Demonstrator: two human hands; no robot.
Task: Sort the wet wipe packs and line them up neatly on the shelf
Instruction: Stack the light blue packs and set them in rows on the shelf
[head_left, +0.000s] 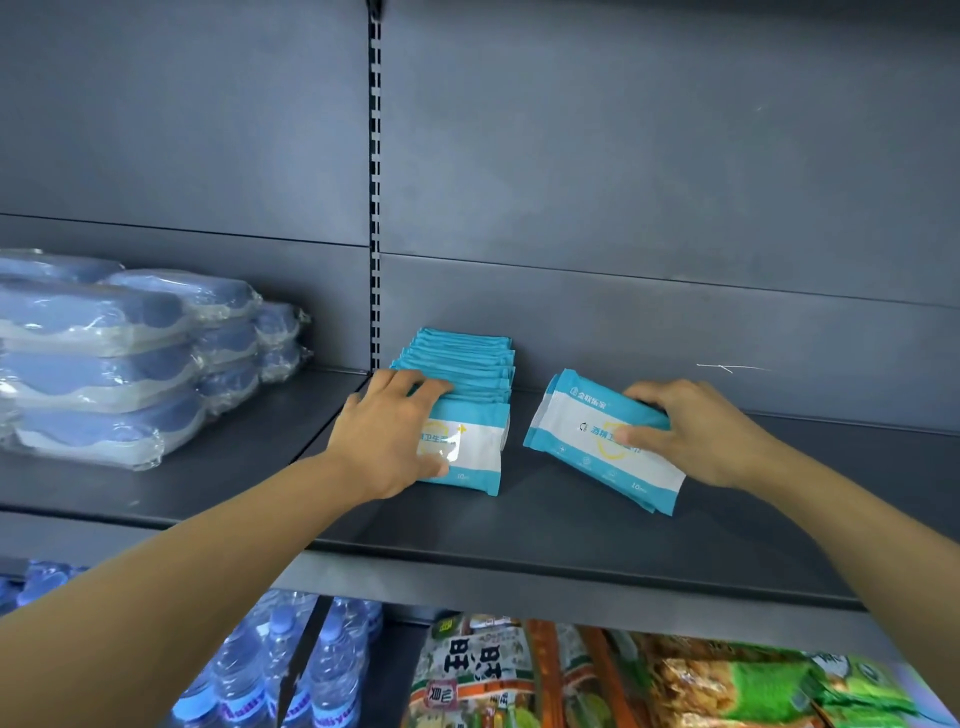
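A row of several teal-and-white wet wipe packs (465, 395) stands on edge on the dark grey shelf (519, 540), running back toward the rear panel. My left hand (389, 436) grips the front of this row, fingers over the top edges and thumb on the face of the front pack. To the right, a small bundle of the same packs (582, 431) leans tilted on the shelf. My right hand (696, 431) holds this bundle, fingers curled over its top edge and thumb on its printed face.
Stacks of blue plastic-wrapped packs (114, 358) fill the shelf's left part. A slotted upright (375, 182) divides the back panel. Below the shelf are water bottles (291, 670) and snack bags (597, 680).
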